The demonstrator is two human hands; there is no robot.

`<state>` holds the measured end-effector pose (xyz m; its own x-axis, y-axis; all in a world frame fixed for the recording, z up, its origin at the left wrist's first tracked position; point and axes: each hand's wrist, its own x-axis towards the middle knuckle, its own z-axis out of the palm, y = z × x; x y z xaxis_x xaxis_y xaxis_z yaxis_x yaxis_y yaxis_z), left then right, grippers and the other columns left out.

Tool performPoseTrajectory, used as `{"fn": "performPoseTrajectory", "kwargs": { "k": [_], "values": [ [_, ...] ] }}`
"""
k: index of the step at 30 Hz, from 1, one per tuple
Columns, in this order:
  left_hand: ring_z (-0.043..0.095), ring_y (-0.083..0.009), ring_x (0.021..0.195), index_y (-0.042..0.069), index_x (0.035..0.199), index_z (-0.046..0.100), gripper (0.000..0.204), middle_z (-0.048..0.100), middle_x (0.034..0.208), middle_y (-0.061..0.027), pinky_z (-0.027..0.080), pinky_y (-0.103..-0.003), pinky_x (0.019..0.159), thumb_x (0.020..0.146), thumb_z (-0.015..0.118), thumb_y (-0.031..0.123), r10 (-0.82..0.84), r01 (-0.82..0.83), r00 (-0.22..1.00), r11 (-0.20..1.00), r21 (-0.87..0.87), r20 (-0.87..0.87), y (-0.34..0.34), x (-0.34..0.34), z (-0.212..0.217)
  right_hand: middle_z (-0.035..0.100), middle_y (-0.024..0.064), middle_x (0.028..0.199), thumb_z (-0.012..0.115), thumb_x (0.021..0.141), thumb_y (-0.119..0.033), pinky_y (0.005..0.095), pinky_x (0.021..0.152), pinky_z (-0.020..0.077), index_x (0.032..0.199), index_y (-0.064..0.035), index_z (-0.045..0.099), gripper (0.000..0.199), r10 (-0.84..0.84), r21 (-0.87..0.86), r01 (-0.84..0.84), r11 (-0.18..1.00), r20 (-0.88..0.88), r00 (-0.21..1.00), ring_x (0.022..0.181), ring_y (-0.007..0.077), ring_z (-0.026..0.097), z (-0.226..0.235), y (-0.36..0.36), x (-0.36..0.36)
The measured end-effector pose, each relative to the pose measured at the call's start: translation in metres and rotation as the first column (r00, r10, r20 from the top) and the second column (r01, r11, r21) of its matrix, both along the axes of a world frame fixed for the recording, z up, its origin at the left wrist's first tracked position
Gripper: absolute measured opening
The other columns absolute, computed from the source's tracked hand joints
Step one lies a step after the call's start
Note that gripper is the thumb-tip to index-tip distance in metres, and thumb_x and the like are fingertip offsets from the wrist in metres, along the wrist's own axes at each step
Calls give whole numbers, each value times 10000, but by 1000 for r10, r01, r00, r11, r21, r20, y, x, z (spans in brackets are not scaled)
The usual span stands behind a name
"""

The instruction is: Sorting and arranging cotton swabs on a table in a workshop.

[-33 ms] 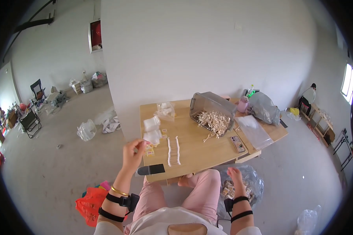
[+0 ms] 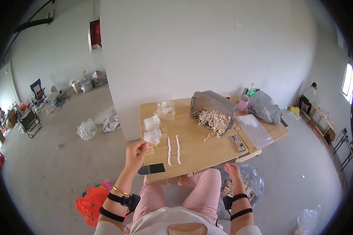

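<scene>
My left hand (image 2: 135,156) is at the table's left edge, thumb and fingers pinched together. Its fingertips meet the lower stack of small clear plastic bags (image 2: 152,136); whether they grip a bag is too small to tell. Yellow-and-white paper labels (image 2: 150,150) lie beside those fingers. A row of cotton swabs (image 2: 173,150) is laid side by side to the right. My right hand (image 2: 233,171) hovers near the table's front edge with loosely bent fingers and nothing visible in it. Below it is a large clear bag (image 2: 256,184) of small filled packets (image 2: 239,188).
On the table (image 2: 192,156), a grey bin (image 2: 211,101) lies tipped, spilling loose swabs (image 2: 215,122). A phone (image 2: 237,143), a flat clear bag (image 2: 257,135), a pink bottle (image 2: 243,103) and a grey bag (image 2: 264,106) are at right. A red bag (image 2: 91,205) rests on the floor. Another person (image 2: 309,96) works far right.
My left hand has shifted slightly right, closer against the small bags. My right hand has moved a little up and left. The things on the table look the same.
</scene>
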<state>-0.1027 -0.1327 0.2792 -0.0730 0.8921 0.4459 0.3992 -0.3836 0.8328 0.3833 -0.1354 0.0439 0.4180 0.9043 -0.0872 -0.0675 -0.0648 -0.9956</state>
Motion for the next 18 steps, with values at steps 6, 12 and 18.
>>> {"fn": "performPoseTrajectory", "kwargs": {
  "k": [6, 12, 18],
  "values": [
    [620, -136, 655, 46, 959, 745, 214, 681, 732, -60, 494, -285, 635, 970, 620, 220, -144, 127, 988, 966, -223, -59, 38, 22, -116, 682, 47, 944, 595, 986, -169, 252, 805, 509, 1121, -10, 634, 212, 226, 65, -234, 970, 105, 968, 880, 125, 648, 35, 61, -95],
    [614, -319, 1159, 24, 1200, 650, 384, 641, 1238, -196, 485, -424, 978, 928, 639, 295, -266, 103, 880, 916, -388, -394, 47, 65, -194, 697, 76, 962, 612, 960, -171, 324, 834, 511, 1095, -37, 644, 193, 352, -25, -357, 934, 249, 902, 922, 187, 659, 2, 83, -166],
    [109, -420, 1509, -68, 1515, 243, 849, 142, 1608, -265, 102, -528, 1222, 927, 595, 432, -348, 95, 513, 932, -351, -785, 53, 108, -236, 636, 123, 1027, 646, 861, -154, 436, 890, 477, 1021, -118, 664, 165, 307, -117, -348, 930, 767, 563, 1019, 317, 591, -41, 79, -189]
  ]
}}
